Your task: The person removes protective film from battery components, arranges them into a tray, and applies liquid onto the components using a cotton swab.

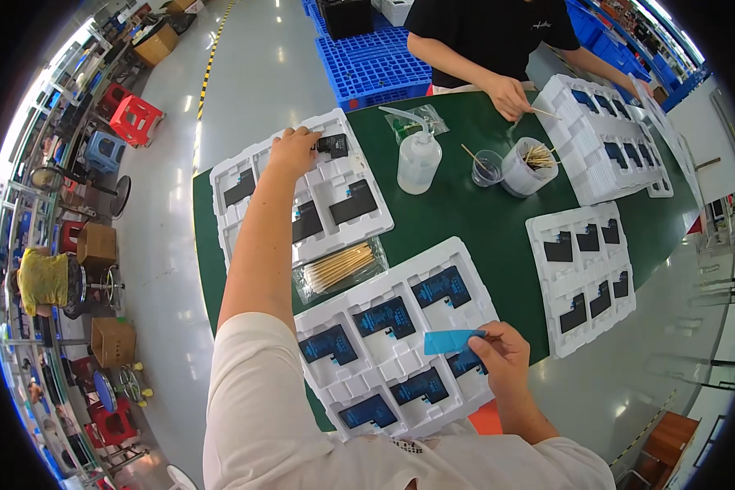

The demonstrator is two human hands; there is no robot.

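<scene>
My left hand (296, 151) reaches over the far-left white plastic tray (366, 155), its fingers closed at the edge of a flat black battery (332, 146). Other black L-shaped batteries (353, 202) lie in that tray's compartments. Pinched between the thumb and fingers of my right hand (506, 355) is a piece of translucent blue film (447, 341). It hangs above the near white tray (457, 253), partly covering a battery there. Batteries with a bluish sheen (384, 317) fill the near tray's compartments.
Between the trays lies a bag of wooden sticks (335, 268). A squeeze bottle (419, 163), a small cup (487, 167) and a tub of sticks (527, 171) stand mid-table. Across it, a person's hand (510, 98) holds a stick beside stacked trays (576, 163). Another battery tray (576, 265) sits right.
</scene>
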